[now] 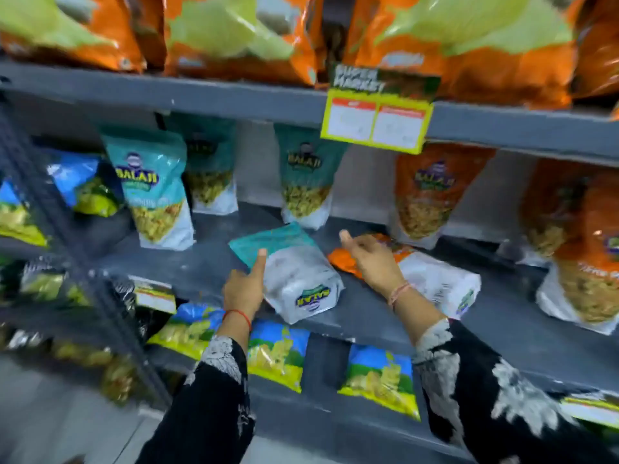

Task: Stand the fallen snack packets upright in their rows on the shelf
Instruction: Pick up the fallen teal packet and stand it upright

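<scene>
A teal and white snack packet [301, 276] lies flat on the grey middle shelf [207, 262], its logo end toward me. My left hand [244, 289] grips its left edge, thumb pressed on top. To the right, an orange and white packet [438, 283] also lies flat. My right hand [371, 262] rests over its orange end with the thumb raised clear; the fingers are hidden behind the hand. Behind them stand upright teal packets [154, 185] [308, 175] and upright orange packets [432, 192] [589, 249].
A yellow price tag [378, 108] hangs from the upper shelf edge, just above the hands. Large orange bags [234, 35] fill the top shelf. Blue and yellow packets [278, 353] stand on the shelf below. A dark perforated upright post [57, 209] runs down the left.
</scene>
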{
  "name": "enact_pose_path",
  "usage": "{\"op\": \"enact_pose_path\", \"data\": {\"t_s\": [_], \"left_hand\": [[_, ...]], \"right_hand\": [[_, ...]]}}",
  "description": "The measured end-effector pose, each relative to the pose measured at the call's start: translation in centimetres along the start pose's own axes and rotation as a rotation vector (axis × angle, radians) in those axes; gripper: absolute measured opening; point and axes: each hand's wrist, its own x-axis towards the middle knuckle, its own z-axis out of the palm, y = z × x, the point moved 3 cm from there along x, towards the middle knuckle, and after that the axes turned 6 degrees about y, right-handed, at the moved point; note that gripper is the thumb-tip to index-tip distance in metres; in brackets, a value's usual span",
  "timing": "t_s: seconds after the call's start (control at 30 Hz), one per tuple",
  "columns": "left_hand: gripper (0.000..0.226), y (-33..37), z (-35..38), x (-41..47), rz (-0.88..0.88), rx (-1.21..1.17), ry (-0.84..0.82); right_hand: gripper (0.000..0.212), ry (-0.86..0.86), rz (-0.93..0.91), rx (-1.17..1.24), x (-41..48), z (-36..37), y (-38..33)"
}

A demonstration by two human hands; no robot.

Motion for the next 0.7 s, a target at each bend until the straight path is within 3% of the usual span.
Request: {"op": "enact_pose_path", "data": {"t_s": [0.1,0.2,0.3,0.43,0.47,0.6,0.7], "left_hand": [[0.055,-1.8,0.9,2.8,-0.224,-0.224,-0.326],[0.033,-2.3,2.0,4.8,-0.259,-0.176,-0.576],[0.010,-2.9,2.2,7.5,-0.229,-0.137,-0.669],[0.010,-2.1,1.4,10.4,-0.101,-0.104,-0.684],[0.015,-1.5,1.1,11.4,-0.040,-0.092,-0.661],[0.043,1.7,0.2,15.7,0.230,-0.010,-0.515],[0.073,2.9,1.1,18.7,0.339,-0.003,-0.473]], "right_hand": [[0.048,-0.279,0.255,-0.133,1.9,4.2,3.3],[0.047,-0.571,0.605,0.051,2.6,7.6,5.7],[0.037,-0.739,0.632,0.065,4.1,9.1,5.8],[0.012,-0.562,0.477,0.220,4.9,10.0,5.7],[0.015,-0.517,0.437,0.240,4.8,10.3,5.6],[0.066,-0.285,0.274,0.251,6.0,12.0,4.9],[0.064,-0.122,0.213,0.256,7.2,13.7,5.5]]}}
